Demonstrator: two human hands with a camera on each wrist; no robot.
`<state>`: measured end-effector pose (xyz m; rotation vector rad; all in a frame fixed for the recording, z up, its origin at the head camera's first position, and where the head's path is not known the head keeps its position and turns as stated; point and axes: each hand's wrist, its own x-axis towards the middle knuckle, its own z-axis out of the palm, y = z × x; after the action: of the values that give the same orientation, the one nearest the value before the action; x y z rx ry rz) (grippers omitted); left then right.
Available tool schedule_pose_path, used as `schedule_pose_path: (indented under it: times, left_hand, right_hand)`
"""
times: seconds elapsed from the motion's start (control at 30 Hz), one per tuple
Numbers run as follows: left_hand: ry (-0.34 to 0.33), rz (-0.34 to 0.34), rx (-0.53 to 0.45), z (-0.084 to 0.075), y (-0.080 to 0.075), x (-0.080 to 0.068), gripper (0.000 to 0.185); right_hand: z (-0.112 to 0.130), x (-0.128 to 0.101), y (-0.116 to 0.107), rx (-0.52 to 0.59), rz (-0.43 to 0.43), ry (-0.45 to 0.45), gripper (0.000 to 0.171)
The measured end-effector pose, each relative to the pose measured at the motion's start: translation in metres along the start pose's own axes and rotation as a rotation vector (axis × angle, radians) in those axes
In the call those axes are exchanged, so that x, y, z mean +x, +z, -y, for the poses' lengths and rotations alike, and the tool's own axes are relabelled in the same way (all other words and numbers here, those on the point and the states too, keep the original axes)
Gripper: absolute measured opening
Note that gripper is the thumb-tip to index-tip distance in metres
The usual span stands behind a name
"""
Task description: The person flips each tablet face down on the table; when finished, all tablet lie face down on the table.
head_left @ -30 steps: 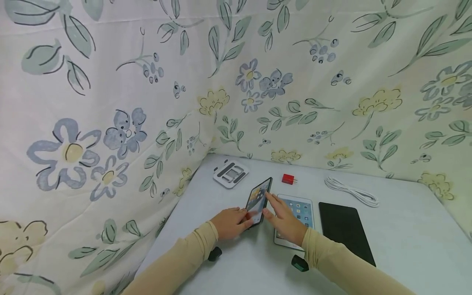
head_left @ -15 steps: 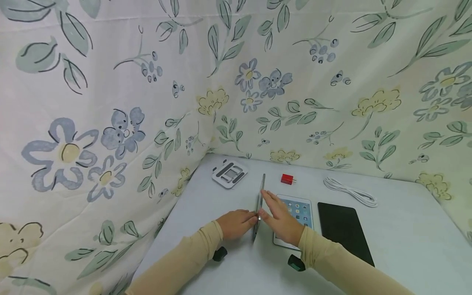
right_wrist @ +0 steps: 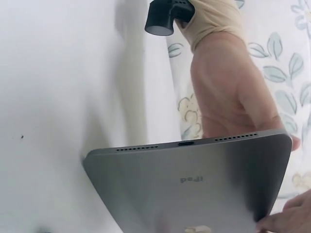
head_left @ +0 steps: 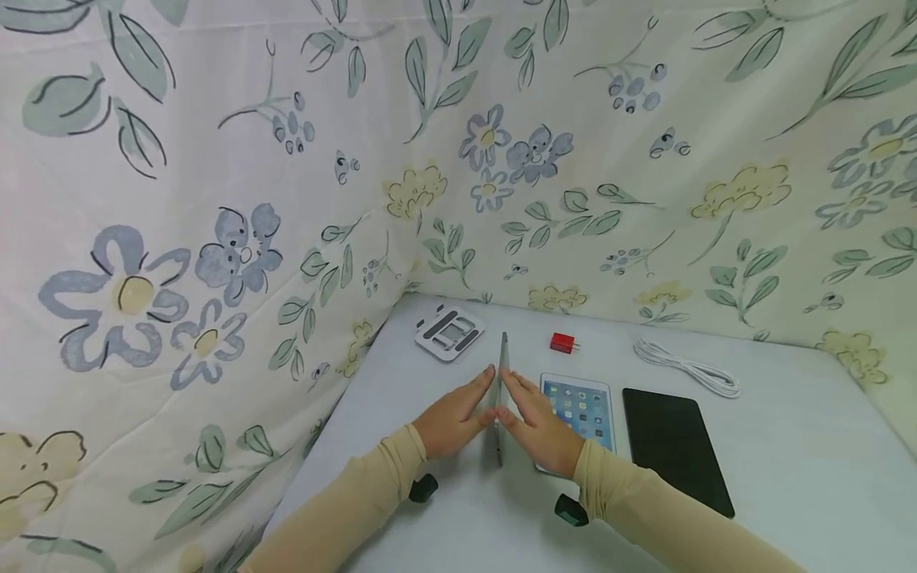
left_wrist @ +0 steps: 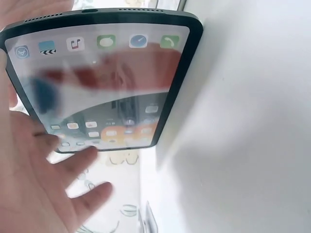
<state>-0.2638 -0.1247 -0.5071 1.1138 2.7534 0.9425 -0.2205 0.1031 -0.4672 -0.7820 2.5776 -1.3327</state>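
An iPad (head_left: 504, 350) stands upright on its long edge on the white table, seen almost edge-on in the head view. My left hand (head_left: 453, 418) is at its screen side, with extended fingers and the thumb at the top edge. In the left wrist view, this hand's fingers (left_wrist: 80, 162) are spread in front of the lit screen. Against the grey back is my right hand (head_left: 540, 426), fingers extended. The right wrist view shows the iPad's back (right_wrist: 189, 194), with right fingertips (right_wrist: 272, 223) touching near its edge and the left palm beyond.
A smaller white tablet (head_left: 583, 406) lies right of the hands, partly under the right hand. Further right is a black tablet (head_left: 673, 446). Behind them are a red charger plug (head_left: 563, 343), a coiled white cable (head_left: 688, 368) and a grey-white stand (head_left: 450, 333). Floral cloth (head_left: 602, 263) hangs around the table.
The iPad has turned from showing its tilted screen to standing edge-on to the head camera. My left hand's fingers have straightened and moved forward along the screen side.
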Motion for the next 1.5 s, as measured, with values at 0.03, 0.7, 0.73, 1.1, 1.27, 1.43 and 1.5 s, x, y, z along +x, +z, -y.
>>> schedule_pose_path:
  times: [0.03, 0.7, 0.73, 1.1, 1.27, 1.43, 1.5]
  left_hand:
    - [0.02, -0.017, 0.006, 0.001, -0.001, 0.0, 0.082]
    - [0.17, -0.093, 0.004, 0.019, -0.02, -0.019, 0.069]
    - [0.17, -0.094, 0.002, 0.02, -0.021, -0.02, 0.069]
    - [0.156, -0.085, -0.001, 0.033, -0.027, -0.033, 0.068]
    - [0.106, -0.068, 0.021, 0.04, -0.025, -0.038, 0.067]
    - [0.014, -0.063, 0.027, 0.045, -0.023, -0.042, 0.069]
    - [-0.016, -0.059, 0.024, 0.046, -0.023, -0.042, 0.069]
  right_hand:
    - [0.0, 0.001, 0.0, 0.001, 0.007, 0.0, 0.071]
    - [-0.019, 0.004, 0.013, 0.003, 0.178, 0.169, 0.071]
    - [-0.02, 0.004, 0.014, -0.004, 0.185, 0.176, 0.073]
    - [-0.03, 0.001, 0.02, -0.031, 0.229, 0.206, 0.078]
    - [-0.033, 0.001, 0.022, -0.05, 0.225, 0.203, 0.077]
    - [-0.04, 0.002, 0.027, -0.085, 0.217, 0.198, 0.077]
    - [-0.042, 0.003, 0.029, -0.099, 0.211, 0.199, 0.078]
